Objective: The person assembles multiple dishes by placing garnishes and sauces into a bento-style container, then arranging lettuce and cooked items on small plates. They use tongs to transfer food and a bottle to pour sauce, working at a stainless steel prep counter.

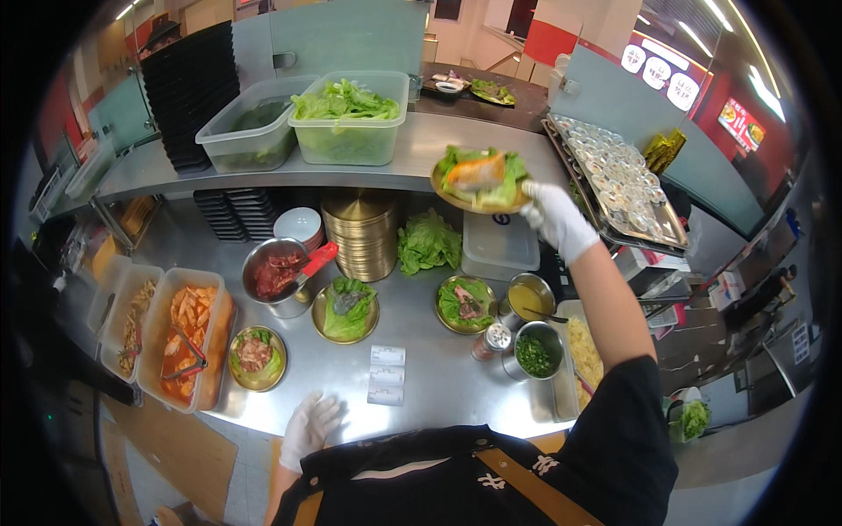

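Observation:
My right hand (pixel 561 223), in a white glove, is stretched far out and closed on the edge of a gold plate (pixel 445 195). Lettuce leaves and an orange piece of food (pixel 476 173) lie on that plate, which is up at the front of the raised shelf. In the same kind of glove, my left hand (pixel 311 427) is low at the counter's near edge, fingers apart, holding nothing. Beyond it are a receipt slip (pixel 387 375) and gold plates of lettuce: one with pink meat (pixel 256 352), one with a grey topping (pixel 348 302), one with reddish meat (pixel 469 302).
A steel pot of red meat (pixel 274 276) with red-handled tongs stands by stacked gold plates (pixel 360 237). Orange marinated food fills a bin (pixel 189 307) at left. Chopped greens (pixel 533 355), a shaker (pixel 491 340) and a sauce pot (pixel 529 298) crowd the right. Trays of small cups (pixel 605 167) sit beyond.

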Demonstrator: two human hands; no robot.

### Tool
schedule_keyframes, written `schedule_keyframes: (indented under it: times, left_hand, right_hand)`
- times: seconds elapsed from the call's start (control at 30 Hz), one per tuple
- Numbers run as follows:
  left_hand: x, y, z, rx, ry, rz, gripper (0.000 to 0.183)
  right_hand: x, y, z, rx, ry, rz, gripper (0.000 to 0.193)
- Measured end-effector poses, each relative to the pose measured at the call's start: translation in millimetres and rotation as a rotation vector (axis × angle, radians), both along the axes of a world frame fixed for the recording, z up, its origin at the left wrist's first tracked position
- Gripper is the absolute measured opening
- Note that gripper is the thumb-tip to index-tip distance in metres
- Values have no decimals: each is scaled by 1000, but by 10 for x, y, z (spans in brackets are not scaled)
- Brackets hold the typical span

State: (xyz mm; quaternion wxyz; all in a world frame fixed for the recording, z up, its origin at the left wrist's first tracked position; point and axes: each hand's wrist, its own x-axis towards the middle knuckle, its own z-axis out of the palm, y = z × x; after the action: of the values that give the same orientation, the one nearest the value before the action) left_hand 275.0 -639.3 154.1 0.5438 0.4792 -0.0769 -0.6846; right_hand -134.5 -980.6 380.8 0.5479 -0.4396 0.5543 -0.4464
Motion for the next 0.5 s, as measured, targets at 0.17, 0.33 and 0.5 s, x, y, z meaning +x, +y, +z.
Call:
schedule_keyframes:
  times: [0.17, 0.33, 0.5]
  left_hand:
    - [124, 238, -239, 37, -23, 142, 41]
    - [-14, 418, -460, 66, -88, 220, 63]
    - [-358, 249, -389, 56, -300, 162, 59]
  right_hand:
    - [-180, -1623, -165, -41, -30, -118, 17]
    - [-162, -2508, -426, -173, -410, 47, 45]
    - [-162, -2539, -421, -616, 589, 239, 27]
